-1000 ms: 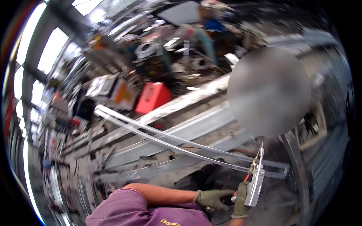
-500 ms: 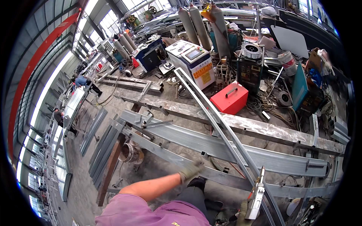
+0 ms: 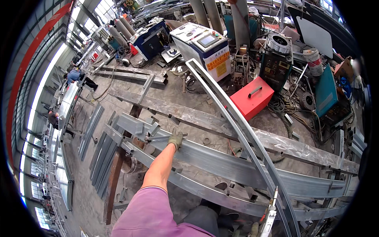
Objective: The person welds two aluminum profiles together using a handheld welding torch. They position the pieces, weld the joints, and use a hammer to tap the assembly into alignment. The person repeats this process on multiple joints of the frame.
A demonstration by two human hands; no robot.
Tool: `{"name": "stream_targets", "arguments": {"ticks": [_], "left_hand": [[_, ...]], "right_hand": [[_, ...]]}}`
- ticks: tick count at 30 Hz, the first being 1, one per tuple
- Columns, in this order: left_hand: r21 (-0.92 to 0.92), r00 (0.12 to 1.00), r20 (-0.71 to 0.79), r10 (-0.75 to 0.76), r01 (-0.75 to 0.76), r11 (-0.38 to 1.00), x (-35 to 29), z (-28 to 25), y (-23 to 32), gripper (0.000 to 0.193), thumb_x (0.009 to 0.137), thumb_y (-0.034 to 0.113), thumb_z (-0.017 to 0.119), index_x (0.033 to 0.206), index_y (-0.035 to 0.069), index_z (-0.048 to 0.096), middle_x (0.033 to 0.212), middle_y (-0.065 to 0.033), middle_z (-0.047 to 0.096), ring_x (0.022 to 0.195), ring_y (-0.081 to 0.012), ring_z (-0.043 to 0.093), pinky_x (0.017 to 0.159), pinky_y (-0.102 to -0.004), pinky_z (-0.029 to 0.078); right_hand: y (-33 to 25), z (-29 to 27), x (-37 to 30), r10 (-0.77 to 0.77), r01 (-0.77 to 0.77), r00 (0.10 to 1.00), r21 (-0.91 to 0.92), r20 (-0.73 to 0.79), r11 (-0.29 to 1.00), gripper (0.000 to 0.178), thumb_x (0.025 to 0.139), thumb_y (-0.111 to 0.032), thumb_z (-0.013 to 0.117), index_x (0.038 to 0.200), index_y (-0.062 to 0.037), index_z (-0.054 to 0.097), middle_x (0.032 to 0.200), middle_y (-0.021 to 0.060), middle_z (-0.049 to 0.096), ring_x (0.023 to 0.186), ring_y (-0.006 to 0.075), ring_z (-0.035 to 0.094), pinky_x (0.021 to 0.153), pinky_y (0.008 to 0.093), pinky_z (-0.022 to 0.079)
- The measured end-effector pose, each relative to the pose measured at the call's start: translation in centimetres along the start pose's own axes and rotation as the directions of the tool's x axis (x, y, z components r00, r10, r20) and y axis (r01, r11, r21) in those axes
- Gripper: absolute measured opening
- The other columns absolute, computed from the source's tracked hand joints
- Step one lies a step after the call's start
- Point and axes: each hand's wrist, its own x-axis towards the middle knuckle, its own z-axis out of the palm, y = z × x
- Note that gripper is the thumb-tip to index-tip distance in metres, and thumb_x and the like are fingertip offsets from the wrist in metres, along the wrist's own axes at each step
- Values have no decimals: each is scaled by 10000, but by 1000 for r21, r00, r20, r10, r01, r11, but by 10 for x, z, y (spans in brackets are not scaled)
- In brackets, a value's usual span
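Note:
My left hand (image 3: 175,139), in a grey-green work glove, reaches forward over the wide steel channel (image 3: 221,156). Its fingers close over the handle of a slim metal tool (image 3: 158,138), like a hammer, which lies across the channel. A small knob shows at the tool's left end. Low on the right, the gloved fingers of my right hand (image 3: 254,229) show only in part at the picture's edge. They are wrapped at a silver welding gun (image 3: 270,215) with a pointed nozzle facing up. Right beside the gun, two long narrow steel rails (image 3: 241,122) slant across the channel.
Beyond the channel runs a heavy steel beam (image 3: 205,120). A red box (image 3: 252,98), a white-and-blue machine cabinet (image 3: 201,47) and tangled cables (image 3: 290,112) stand behind it. To the left lie stacked profiles (image 3: 104,162) and a rusty bar (image 3: 114,185). Co-workers (image 3: 77,77) are farther left.
My left hand has swung forward and left from above my legs to the tool on the channel and closed on it. The right hand stays low with the welding gun; the view has shifted.

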Motion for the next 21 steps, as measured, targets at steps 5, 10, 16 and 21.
{"name": "stream_targets", "arguments": {"ticks": [5, 10, 16, 21], "left_hand": [[-57, 963, 165, -215, 227, 972, 20, 14, 15, 551, 1131, 555, 537, 1428, 96, 603, 899, -200, 759, 586, -292, 718, 525, -493, 588], [-189, 965, -196, -174, 137, 972, 44, -17, -55, 414, 1104, 471, 649, 1285, 99, 644, 850, -151, 738, 586, -287, 713, 511, -451, 592], [-862, 968, -140, -208, -15, 507, 4, -85, -75, 214, 1110, 393, 636, 1158, 185, 646, 808, 4, 596, 692, -204, 620, 612, -409, 540], [-700, 984, -174, -27, -105, 707, -119, -106, -56, 244, 1082, 341, 675, 1300, 233, 678, 1162, -33, 703, 979, -238, 653, 744, -411, 562]], "right_hand": [[-19, 29, 5, 11, -10, 1000, -77, 5, 997, 295, 996, -305, 857, 1091, -50, 744, 892, 62, 736, 745, 187, 680, 677, 382, 565], [-33, 41, 1, -45, 50, 997, -85, 63, 995, 303, 990, -312, 863, 1088, -48, 751, 899, 72, 752, 762, 196, 699, 692, 391, 576], [-15, 10, -18, -225, 213, 967, -102, -122, 972, 316, 975, -315, 875, 1075, -42, 752, 888, 79, 757, 753, 200, 704, 693, 388, 583], [19, -34, -16, -279, 237, 941, -213, -192, 948, 355, 910, -403, 883, 1103, -113, 816, 983, 156, 804, 924, 374, 793, 804, 466, 638]]}}
